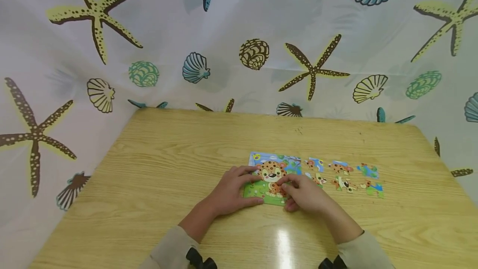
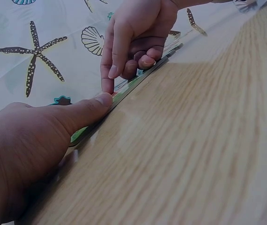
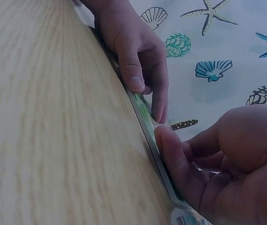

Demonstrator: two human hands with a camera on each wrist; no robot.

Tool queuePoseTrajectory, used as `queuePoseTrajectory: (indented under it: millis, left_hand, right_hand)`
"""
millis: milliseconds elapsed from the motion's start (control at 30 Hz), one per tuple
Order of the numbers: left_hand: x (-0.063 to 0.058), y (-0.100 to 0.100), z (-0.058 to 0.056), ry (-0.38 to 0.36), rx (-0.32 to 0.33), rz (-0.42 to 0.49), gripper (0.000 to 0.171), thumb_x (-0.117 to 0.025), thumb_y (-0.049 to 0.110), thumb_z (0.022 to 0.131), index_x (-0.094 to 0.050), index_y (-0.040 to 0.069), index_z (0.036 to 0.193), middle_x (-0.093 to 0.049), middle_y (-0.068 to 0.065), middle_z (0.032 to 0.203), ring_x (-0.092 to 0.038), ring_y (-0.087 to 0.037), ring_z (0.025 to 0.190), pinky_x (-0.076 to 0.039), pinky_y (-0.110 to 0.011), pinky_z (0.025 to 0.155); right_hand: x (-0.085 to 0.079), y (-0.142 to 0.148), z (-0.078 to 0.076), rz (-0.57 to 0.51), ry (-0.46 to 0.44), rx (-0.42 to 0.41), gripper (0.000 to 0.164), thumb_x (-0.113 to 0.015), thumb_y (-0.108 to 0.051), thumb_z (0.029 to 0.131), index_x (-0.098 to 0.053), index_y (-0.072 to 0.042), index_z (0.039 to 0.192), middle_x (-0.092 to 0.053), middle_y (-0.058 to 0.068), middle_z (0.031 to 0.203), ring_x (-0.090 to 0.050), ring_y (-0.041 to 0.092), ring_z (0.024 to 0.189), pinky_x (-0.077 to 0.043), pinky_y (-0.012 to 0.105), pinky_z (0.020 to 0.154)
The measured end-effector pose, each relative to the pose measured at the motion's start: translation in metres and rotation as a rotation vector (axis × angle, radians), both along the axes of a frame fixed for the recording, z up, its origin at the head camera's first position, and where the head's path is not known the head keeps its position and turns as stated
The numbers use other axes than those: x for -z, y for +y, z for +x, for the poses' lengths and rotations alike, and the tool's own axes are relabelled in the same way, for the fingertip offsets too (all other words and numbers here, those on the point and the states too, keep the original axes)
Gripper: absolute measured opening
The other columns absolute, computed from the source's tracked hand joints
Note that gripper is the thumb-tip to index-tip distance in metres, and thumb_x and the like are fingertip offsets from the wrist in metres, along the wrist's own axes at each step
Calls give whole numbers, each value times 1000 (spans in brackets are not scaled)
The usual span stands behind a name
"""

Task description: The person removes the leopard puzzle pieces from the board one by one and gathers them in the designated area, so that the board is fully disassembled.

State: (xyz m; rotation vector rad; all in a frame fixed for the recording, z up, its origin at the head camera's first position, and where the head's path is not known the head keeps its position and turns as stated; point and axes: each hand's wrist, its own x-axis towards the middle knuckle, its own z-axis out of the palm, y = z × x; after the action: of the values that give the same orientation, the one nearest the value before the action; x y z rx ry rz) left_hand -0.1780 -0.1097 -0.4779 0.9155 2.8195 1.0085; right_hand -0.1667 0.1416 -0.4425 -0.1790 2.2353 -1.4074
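A picture puzzle board (image 1: 270, 165) showing a cartoon leopard on grass lies flat on the wooden table. My left hand (image 1: 232, 192) rests over its left side, thumb at the near edge and fingers reaching across the picture. On the right part, the fingertips of my right hand (image 1: 309, 195) touch the leopard's body. Seen in the left wrist view, the right index finger (image 2: 106, 70) points straight down onto the board, its thumb close beside and other fingers bent. Whether a piece sits under those fingertips is hidden. The right wrist view shows the left thumb (image 3: 134, 77) by the board's edge.
Several loose puzzle pieces (image 1: 344, 184) lie in two rows to the right of the board. The wooden table (image 1: 168, 169) extends around them. A white cloth (image 1: 224, 20) printed with starfish and shells hangs behind and on both sides.
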Motion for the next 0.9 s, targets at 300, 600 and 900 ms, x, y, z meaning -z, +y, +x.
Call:
queuePoseTrajectory:
  millis: [300, 600, 900]
  left_hand:
    - [2, 0, 0, -5, 5, -6, 57, -77, 52, 83, -66, 23, 131, -51, -1, 149, -47, -27, 131, -37, -53, 107]
    - [3, 0, 0, -3, 19, -2, 54, -77, 52, 83, -67, 24, 129, -51, 1, 148, -47, -25, 130, -37, -53, 106]
    - [1, -2, 0, -1, 23, -7, 51, -76, 53, 84, -69, 28, 128, -49, 1, 149, -46, -24, 128, -37, -51, 105]
  right_hand:
    - [2, -3, -2, -2, -42, 25, 23, -52, -17, 105, -61, -4, 122, -62, 13, 93, -68, 19, 65, -60, 34, 64]
    - [-1, -14, 0, 96, 31, 46, 13, -61, -13, 99, -62, -3, 109, -62, 8, 70, -66, 16, 55, -58, 33, 56]
    - [-3, -14, -1, 20, -4, 28, 16, -60, -17, 101, -56, -3, 108, -62, 12, 79, -69, 19, 61, -60, 35, 62]
